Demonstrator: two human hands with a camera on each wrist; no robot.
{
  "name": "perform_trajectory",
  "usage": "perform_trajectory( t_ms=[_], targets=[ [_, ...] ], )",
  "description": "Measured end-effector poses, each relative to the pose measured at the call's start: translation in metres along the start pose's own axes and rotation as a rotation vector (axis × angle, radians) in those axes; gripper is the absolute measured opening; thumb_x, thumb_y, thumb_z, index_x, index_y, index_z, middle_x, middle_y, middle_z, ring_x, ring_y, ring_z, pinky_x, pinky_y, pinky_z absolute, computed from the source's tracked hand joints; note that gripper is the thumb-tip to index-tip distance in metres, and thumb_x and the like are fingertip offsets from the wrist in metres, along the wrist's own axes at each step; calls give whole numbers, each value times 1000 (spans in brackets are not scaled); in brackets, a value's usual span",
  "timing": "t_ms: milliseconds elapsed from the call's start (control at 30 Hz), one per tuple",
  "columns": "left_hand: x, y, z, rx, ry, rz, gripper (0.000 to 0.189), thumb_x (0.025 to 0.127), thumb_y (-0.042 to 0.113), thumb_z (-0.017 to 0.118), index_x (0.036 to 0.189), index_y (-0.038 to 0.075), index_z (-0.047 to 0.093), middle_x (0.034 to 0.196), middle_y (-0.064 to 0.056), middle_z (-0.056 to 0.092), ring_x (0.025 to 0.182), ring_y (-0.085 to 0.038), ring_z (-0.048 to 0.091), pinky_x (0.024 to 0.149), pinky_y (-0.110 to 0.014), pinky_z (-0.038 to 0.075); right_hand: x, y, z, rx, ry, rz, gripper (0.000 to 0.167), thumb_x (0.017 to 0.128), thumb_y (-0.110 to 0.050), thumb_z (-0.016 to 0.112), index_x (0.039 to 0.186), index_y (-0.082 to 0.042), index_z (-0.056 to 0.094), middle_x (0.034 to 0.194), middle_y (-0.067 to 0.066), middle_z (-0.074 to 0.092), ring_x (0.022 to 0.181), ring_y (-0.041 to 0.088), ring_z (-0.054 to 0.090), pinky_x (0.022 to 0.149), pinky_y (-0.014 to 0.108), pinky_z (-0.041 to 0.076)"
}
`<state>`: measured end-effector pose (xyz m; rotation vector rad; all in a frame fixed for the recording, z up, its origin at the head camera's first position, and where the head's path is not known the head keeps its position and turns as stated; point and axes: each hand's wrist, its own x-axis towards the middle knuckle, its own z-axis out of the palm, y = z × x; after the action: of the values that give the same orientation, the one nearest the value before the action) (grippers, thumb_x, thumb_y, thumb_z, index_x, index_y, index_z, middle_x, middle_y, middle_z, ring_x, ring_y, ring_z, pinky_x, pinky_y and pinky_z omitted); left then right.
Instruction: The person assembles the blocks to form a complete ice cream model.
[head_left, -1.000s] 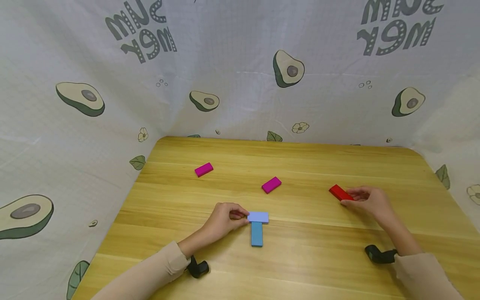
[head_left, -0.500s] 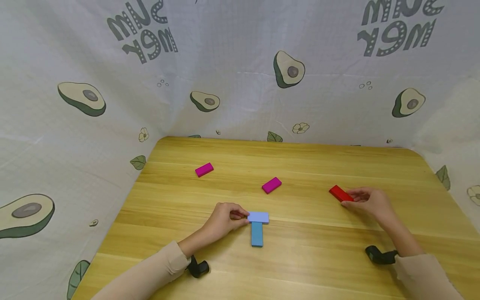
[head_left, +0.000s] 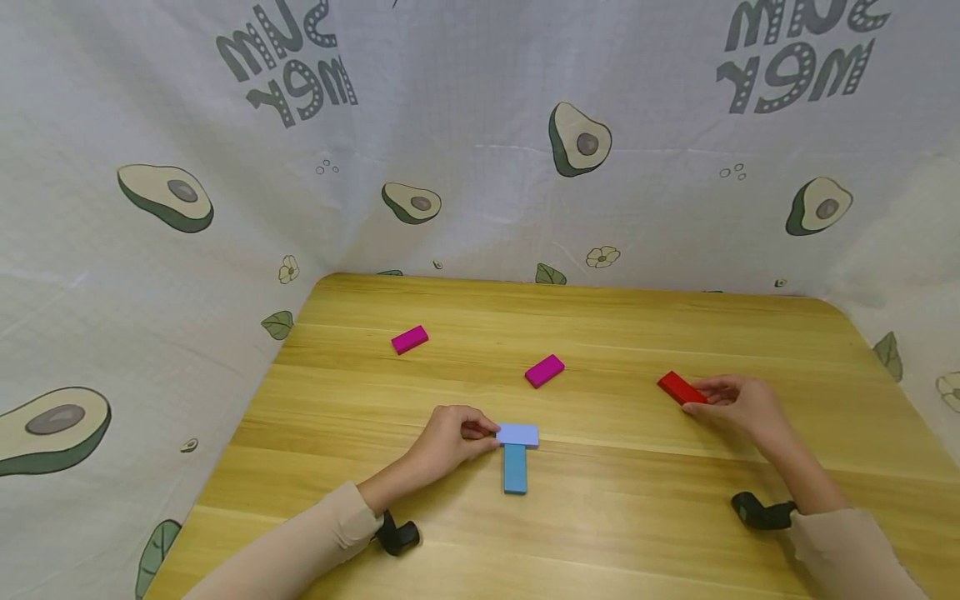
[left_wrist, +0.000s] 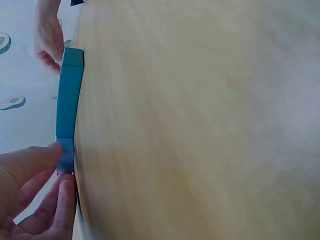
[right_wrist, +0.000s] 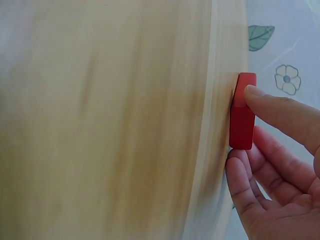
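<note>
My left hand (head_left: 450,439) pinches the left end of a light periwinkle-blue block (head_left: 519,435) between thumb and fingers. Against the near edge of that block stands the end of a darker blue block (head_left: 515,469), so the two form a T on the table. In the left wrist view the darker one looks teal (left_wrist: 69,100), beyond the thumb. Over on the right, my right hand (head_left: 738,407) holds a red block (head_left: 681,388) by its near right end. The right wrist view has the thumb on one side of the red block (right_wrist: 242,127) and fingers at its lower end.
Two magenta blocks lie farther back on the wooden table (head_left: 600,517): one magenta block (head_left: 409,339) at left, another magenta block (head_left: 544,371) near the middle. A white curtain (head_left: 480,83) with avocado prints surrounds the table's back and sides. Black wrist devices (head_left: 761,511) hang by both sleeves.
Both hands and all the blocks keep their places. Only the whole head view has shifted very slightly.
</note>
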<state>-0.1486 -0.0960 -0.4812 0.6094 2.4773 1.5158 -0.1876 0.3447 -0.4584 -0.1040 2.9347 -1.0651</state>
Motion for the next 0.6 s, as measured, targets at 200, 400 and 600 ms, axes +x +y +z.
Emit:
perform_trajectory(
  t_ms=[200, 400, 600],
  targets=[
    [0, 1, 0, 1, 0, -8, 10, 88, 5, 77, 98, 4, 77, 97, -5, 73, 86, -11, 69, 75, -19, 57, 0, -4, 1, 0, -14, -2, 49, 82, -24, 85, 111, 11, 69, 94, 16, 70, 74, 7, 60, 63, 16, 49],
    [0, 1, 0, 3, -1, -8, 10, 88, 4, 77, 98, 4, 77, 97, -5, 73, 86, -10, 69, 75, -19, 57, 2, -6, 2, 2, -31, 9, 50, 82, -25, 85, 111, 12, 69, 95, 18, 70, 76, 14, 62, 63, 16, 50],
    [0, 0, 0, 0, -2, -10, 10, 88, 4, 76, 98, 4, 77, 96, -4, 73, 86, -11, 69, 74, -19, 57, 2, -10, 5, 14, -43, 7, 51, 82, -27, 85, 112, 11, 68, 95, 16, 69, 76, 15, 62, 63, 16, 50]
  ],
)
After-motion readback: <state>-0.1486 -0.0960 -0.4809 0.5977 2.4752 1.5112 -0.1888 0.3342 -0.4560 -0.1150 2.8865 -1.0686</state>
